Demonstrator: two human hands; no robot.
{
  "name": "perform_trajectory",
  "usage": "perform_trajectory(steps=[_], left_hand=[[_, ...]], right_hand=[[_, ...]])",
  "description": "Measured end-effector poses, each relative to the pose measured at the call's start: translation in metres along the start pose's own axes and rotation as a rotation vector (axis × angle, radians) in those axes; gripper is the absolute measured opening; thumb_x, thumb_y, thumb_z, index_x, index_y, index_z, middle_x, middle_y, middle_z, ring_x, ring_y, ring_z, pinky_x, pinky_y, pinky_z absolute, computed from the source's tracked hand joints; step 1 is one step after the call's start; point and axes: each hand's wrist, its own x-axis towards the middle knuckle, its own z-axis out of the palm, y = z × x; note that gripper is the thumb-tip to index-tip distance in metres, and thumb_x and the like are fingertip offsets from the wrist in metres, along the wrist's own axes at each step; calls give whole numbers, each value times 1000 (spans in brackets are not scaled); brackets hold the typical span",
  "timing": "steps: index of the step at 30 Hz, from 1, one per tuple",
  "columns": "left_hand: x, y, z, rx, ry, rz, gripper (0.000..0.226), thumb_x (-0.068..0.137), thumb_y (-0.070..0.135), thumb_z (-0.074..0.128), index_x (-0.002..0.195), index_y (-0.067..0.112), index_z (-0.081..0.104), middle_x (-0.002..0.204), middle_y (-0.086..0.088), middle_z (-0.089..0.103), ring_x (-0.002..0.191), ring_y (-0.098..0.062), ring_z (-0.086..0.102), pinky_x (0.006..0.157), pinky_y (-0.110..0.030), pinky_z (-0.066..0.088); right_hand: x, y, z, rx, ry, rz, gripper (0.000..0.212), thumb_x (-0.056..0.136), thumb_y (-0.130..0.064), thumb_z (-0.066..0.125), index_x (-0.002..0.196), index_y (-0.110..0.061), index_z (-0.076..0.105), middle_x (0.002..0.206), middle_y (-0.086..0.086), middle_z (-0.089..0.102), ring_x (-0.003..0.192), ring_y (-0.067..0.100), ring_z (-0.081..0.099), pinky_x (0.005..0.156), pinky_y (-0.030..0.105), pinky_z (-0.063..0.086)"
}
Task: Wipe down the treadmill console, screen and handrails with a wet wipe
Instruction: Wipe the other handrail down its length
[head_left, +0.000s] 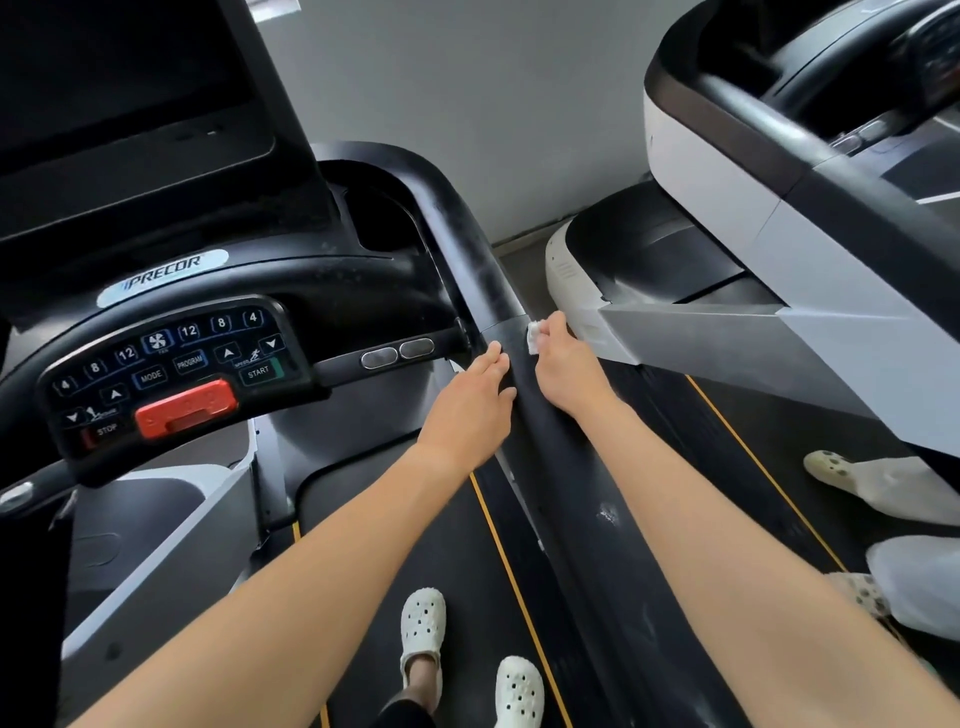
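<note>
The black right handrail (483, 270) of the treadmill runs from the console down toward me. My right hand (563, 364) pinches a small crumpled white wet wipe (533, 336) and holds it against the top of the rail. My left hand (475, 400) lies on the rail's inner side with fingers straight, just left of the wipe. The console (171, 364) with its buttons and red stop clip is at the left. Above it, the dark screen (119, 88) fills the upper left.
A second treadmill (779, 218), white and black, stands close on the right. Another person's feet in pale clogs (836, 470) stand on its belt. My own feet in white clogs (423, 629) are on the belt below. A grey wall is behind.
</note>
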Motion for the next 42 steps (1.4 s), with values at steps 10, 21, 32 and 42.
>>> perform_trajectory(steps=[10,21,32,42], left_hand=[[1,-1,2,-72,-7,-34,53,109,26,45,160,14,33,170,6,18,150,-15,33,118,-25,25],[2,-6,4,-146,-3,-28,54,108,24,48,159,16,34,170,7,19,150,-17,34,119,-30,29],[2,-37,21,-384,67,59,62,101,15,57,159,24,37,167,8,28,152,-19,28,125,-39,26],[34,-78,4,-185,59,218,70,92,-1,49,158,21,39,166,8,30,154,-20,23,122,-44,30]], right_hand=[[-2,-2,1,68,19,42,10,102,-8,37,112,-8,37,113,17,62,99,38,59,83,53,51],[-52,6,12,6,115,-156,41,106,-14,46,146,-18,41,122,-4,62,98,23,64,85,43,53],[-36,-21,32,-153,224,-220,25,104,-16,53,125,-13,65,124,4,67,113,24,63,99,35,52],[-34,-14,49,-717,85,-592,40,96,3,58,135,3,59,144,18,53,141,31,43,125,34,21]])
